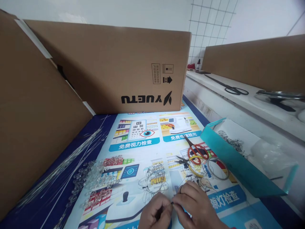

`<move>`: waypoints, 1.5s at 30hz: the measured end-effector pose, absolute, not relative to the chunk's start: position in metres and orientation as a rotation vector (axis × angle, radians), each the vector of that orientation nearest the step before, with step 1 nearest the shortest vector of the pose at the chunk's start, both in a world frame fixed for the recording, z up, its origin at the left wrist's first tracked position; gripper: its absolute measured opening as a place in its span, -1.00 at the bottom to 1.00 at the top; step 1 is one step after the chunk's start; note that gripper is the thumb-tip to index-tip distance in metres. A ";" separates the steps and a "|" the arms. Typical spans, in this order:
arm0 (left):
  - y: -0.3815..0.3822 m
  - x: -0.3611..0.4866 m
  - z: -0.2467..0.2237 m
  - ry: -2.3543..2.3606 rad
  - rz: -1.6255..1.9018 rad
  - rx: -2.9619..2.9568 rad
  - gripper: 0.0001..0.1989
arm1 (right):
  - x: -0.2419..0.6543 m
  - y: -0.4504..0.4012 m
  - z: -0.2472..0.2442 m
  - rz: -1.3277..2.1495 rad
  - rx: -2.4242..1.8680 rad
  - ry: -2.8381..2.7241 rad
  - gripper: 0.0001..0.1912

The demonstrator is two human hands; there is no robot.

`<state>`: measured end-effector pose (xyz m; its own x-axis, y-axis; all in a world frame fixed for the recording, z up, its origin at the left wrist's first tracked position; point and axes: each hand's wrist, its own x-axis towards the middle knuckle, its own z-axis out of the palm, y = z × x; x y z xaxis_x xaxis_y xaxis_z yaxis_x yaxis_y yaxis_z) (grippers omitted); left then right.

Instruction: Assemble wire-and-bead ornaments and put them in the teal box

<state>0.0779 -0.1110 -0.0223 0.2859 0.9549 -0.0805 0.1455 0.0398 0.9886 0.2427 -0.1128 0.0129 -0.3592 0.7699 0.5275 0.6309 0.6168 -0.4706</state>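
Note:
My left hand and my right hand meet at the front of the table, fingertips nearly touching. Both are closed in a pinch around a tiny dark piece, too small to name. The right hand wears a thin dark ring. Just beyond the hands lies a tangle of thin wire loops with small dark bits. To its right are red-handled scissors, yellow-handled scissors and a round ring-shaped roll, with more thin strands beneath them.
Many clear beads spread at left, beside a bundle of long thin wires. A teal box at right holds tangled wire and a plastic bag. Cardboard boxes wall the back and left. Black scissors lie on the white ledge.

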 end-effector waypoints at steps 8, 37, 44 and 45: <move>-0.108 0.074 -0.018 1.084 0.856 1.578 -0.79 | 0.239 -0.113 0.011 -0.031 -1.080 -2.217 -0.81; -0.108 0.068 -0.025 1.023 0.882 1.797 -0.82 | 0.239 -0.114 0.012 0.029 -1.108 -2.087 -0.89; -0.108 0.070 -0.025 1.001 0.907 1.933 -0.83 | 0.237 -0.115 0.011 0.042 -1.121 -2.101 -0.84; -0.108 0.070 -0.025 1.003 0.910 1.928 -0.83 | 0.237 -0.115 0.011 0.048 -1.123 -2.096 -0.84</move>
<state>0.0700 -0.1076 -0.0246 0.4362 0.8677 0.2383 0.3219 -0.3978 0.8591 0.2369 -0.1148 0.0105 -0.3388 0.7308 0.5926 0.7030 0.6152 -0.3567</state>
